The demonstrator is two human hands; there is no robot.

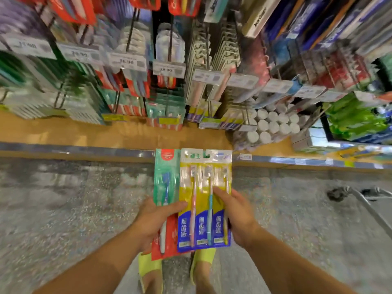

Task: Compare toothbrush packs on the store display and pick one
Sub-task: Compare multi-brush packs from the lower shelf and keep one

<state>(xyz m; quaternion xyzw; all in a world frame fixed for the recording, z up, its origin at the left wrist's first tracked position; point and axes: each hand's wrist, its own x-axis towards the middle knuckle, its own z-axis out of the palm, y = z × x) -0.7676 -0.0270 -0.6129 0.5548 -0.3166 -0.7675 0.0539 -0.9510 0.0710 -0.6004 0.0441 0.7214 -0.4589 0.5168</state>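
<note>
Both hands grip packs, left hand the green-and-red pack, right hand the yellow three-brush pack; overlapping glossy plastic could, I judge, slide loose.

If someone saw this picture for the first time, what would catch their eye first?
Centre frame, the yellow-and-blue three-toothbrush pack overlaps the green-and-red toothbrush pack, held between the left hand and right hand. Behind, crowded hanging packs with white price tags fill the display.
</note>
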